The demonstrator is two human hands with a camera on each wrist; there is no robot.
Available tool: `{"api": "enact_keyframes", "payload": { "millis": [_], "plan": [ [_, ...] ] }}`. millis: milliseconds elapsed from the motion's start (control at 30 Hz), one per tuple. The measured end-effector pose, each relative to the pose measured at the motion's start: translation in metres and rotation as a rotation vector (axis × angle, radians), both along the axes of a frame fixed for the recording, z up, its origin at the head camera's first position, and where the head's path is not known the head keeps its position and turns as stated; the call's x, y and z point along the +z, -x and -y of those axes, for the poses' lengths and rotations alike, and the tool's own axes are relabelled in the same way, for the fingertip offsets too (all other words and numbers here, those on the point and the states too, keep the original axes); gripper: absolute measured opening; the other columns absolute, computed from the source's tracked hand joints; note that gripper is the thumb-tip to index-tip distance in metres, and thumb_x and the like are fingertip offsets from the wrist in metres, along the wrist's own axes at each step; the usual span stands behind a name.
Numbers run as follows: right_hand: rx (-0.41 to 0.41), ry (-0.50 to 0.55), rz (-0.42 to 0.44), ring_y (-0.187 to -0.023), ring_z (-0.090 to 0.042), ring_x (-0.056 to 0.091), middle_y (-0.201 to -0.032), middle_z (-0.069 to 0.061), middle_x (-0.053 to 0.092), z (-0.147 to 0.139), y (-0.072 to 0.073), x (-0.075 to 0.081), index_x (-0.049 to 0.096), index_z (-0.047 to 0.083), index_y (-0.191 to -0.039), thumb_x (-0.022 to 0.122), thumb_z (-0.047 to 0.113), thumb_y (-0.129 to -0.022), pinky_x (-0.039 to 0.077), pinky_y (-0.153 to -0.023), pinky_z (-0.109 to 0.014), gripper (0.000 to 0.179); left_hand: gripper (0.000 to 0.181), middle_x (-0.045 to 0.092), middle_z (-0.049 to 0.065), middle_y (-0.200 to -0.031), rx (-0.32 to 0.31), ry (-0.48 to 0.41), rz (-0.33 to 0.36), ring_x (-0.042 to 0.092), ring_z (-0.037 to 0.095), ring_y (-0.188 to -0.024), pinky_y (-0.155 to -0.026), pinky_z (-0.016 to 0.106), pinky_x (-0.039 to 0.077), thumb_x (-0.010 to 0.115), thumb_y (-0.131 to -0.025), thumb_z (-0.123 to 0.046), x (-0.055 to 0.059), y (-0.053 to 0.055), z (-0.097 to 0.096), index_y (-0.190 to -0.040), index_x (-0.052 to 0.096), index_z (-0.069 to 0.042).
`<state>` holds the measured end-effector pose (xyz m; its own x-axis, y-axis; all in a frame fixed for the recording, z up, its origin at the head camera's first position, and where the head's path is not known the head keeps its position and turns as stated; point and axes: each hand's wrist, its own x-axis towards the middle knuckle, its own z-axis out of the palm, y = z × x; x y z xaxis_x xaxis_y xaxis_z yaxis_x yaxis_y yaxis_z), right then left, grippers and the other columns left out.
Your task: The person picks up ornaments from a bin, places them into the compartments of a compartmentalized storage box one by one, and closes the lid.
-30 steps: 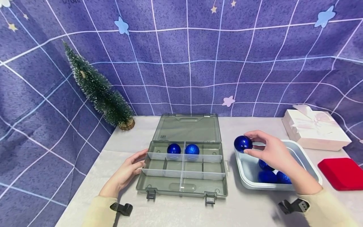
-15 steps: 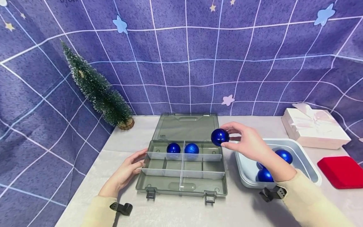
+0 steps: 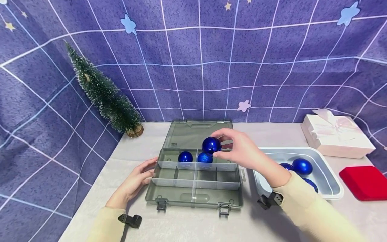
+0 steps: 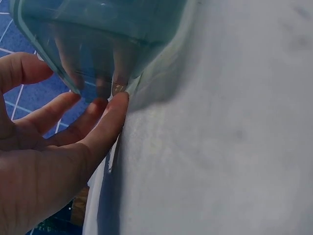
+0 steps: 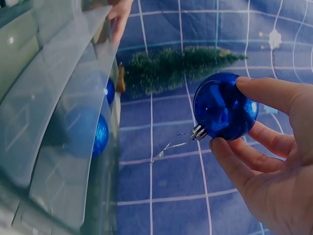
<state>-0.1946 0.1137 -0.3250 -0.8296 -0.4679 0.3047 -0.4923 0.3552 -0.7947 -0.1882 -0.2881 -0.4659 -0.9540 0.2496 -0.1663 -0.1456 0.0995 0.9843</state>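
My right hand (image 3: 239, 148) pinches a shiny blue bauble (image 5: 226, 106) between thumb and fingers, above the back row of a clear grey divided box (image 3: 193, 200). A silver cap and a thin string show on that bauble in the right wrist view. Two more baubles lie in the back row: a glossy one (image 3: 185, 157) left of the middle divider, and a glittery one (image 3: 204, 158) just right of it, partly covered by the held bauble. With its fingers along the box's left side, my left hand (image 3: 134, 181) touches the wall, and the fingertips reach down to the tablecloth in the left wrist view.
On the right stands a pale blue tub (image 3: 338, 193) with several blue baubles, partly behind my right forearm. Beyond it are a pink gift box (image 3: 335, 134) and a red case (image 3: 364, 183). The box's lid (image 3: 188, 134) lies back. A small Christmas tree (image 3: 105, 97) stands back left.
My right hand has carried the bauble leftward from over the tub to above the box's back row. More of the tub's baubles show now. The left hand has stayed at the box's side.
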Motion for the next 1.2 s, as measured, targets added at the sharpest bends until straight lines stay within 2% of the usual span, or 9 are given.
{"api": "enact_keyframes", "payload": {
  "millis": [267, 500, 733, 867, 1033, 1200],
  "plan": [
    [0.057, 0.001, 0.005, -0.108, -0.025, 0.065, -0.118, -0.006, 0.068, 0.028, 0.003, 0.000, 0.066, 0.005, -0.125, 0.086, 0.004, -0.080, 0.056, -0.090, -0.035, 0.049, 0.071, 0.032, 0.027, -0.155, -0.003, 0.029, 0.000, 0.050, 0.022, -0.105, -0.076, 0.024, 0.047, 0.053, -0.092, 0.001, 0.001, -0.001, 0.001, -0.159, 0.030, -0.002],
    [0.091, 0.003, 0.048, -0.107, -0.022, 0.066, -0.117, -0.005, 0.068, 0.053, 0.010, -0.009, 0.067, 0.007, -0.123, 0.085, 0.005, -0.081, 0.057, -0.084, -0.029, 0.045, 0.070, 0.032, 0.026, -0.156, 0.004, 0.032, 0.008, 0.049, 0.023, -0.107, -0.078, 0.025, 0.047, 0.053, -0.092, 0.002, 0.002, -0.001, 0.001, -0.159, 0.031, -0.004],
    [0.106, -0.097, 0.015, -0.106, -0.021, 0.065, -0.116, -0.005, 0.070, 0.078, 0.013, -0.019, 0.067, 0.008, -0.123, 0.086, 0.012, -0.082, 0.056, -0.088, -0.034, 0.045, 0.071, 0.029, 0.029, -0.157, -0.014, 0.031, -0.007, 0.049, 0.023, -0.109, -0.082, 0.028, 0.047, 0.053, -0.093, 0.000, 0.005, -0.002, 0.001, -0.159, 0.028, -0.001],
    [0.137, -0.134, 0.029, -0.105, -0.020, 0.066, -0.114, -0.006, 0.071, 0.095, 0.013, -0.025, 0.067, 0.008, -0.123, 0.086, 0.013, -0.082, 0.055, -0.090, -0.035, 0.045, 0.070, 0.030, 0.029, -0.157, -0.018, 0.029, -0.006, 0.049, 0.023, -0.110, -0.082, 0.027, 0.047, 0.053, -0.094, 0.000, 0.005, -0.002, 0.001, -0.159, 0.027, 0.000],
    [0.160, -0.198, 0.051, -0.099, -0.015, 0.067, -0.111, -0.004, 0.072, 0.117, 0.013, -0.033, 0.067, 0.011, -0.123, 0.086, 0.015, -0.083, 0.055, -0.084, -0.028, 0.045, 0.069, 0.032, 0.028, -0.157, -0.019, 0.030, 0.004, 0.048, 0.025, -0.112, -0.083, 0.028, 0.047, 0.052, -0.095, -0.001, 0.005, -0.002, 0.001, -0.159, 0.029, -0.003],
    [0.190, -0.247, 0.063, -0.090, -0.009, 0.065, -0.110, -0.003, 0.071, 0.134, 0.015, -0.043, 0.067, 0.011, -0.123, 0.085, 0.015, -0.083, 0.051, -0.079, -0.020, 0.044, 0.069, 0.033, 0.027, -0.156, -0.026, 0.026, 0.004, 0.051, 0.020, -0.108, -0.081, 0.027, 0.046, 0.053, -0.094, -0.001, 0.003, -0.001, 0.001, -0.159, 0.030, -0.003]
  ]
}}
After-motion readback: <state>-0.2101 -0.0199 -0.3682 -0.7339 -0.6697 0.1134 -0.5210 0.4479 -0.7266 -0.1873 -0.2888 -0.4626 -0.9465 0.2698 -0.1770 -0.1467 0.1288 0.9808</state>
